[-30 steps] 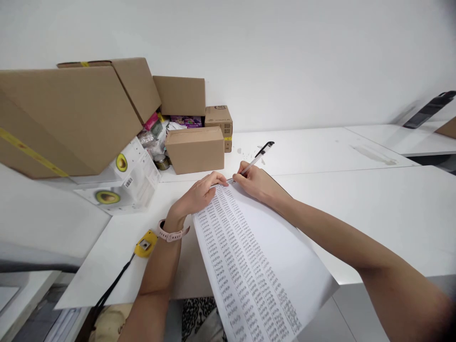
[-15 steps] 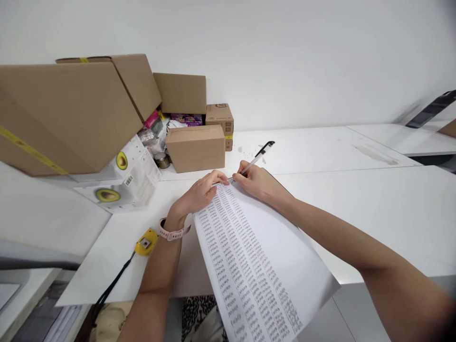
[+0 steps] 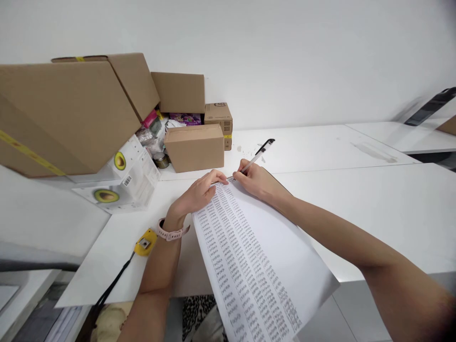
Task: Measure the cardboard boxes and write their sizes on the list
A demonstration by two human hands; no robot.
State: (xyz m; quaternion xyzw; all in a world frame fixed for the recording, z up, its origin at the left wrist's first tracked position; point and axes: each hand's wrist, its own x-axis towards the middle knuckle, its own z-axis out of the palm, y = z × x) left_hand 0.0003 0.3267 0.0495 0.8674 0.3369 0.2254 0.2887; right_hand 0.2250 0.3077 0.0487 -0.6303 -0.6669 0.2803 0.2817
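Note:
A large white sheet of paper [image 3: 278,237], covered with columns of small handwriting on its left part, lies aslant and reaches past the table's front edge. At its far edge, my right hand [image 3: 253,179] is closed round a pen [image 3: 260,154] with a clear barrel and a black cap on its upper end. The pen's tip is down at the top rows, mostly hidden by my fingers. My left hand [image 3: 203,190] rests on the far left corner of the sheet, fingers bent and thumb apart from them. A pink wristband [image 3: 173,234] is on my left wrist.
A yellow tape measure [image 3: 145,241] with a black strap lies left of my left forearm. Cardboard boxes [image 3: 194,151], white avocado-printed boxes [image 3: 121,190] and packaged goods are piled at the back left. A dark device [image 3: 431,107] stands at the far right of the white table [image 3: 374,204].
The view has shifted very slightly. My right hand and the pen have moved only a little at the top of the sheet; my left hand stays in place.

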